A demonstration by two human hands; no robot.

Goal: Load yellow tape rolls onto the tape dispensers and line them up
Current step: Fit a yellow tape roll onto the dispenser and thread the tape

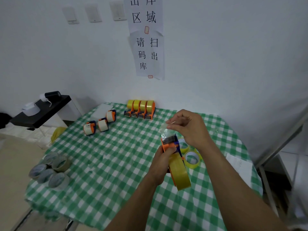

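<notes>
My left hand (164, 161) grips the dispenser (170, 144) above the table (108, 164), and my palm hides most of its handle. Its yellow roll (180, 174) is loaded, at the end nearest me. My right hand (190, 129) pinches the tape end (164, 130), which is clear and hard to make out. Two spare rolls (192, 158) lie behind, one half hidden by the dispenser. Four loaded dispensers (140, 109) stand side by side at the wall.
</notes>
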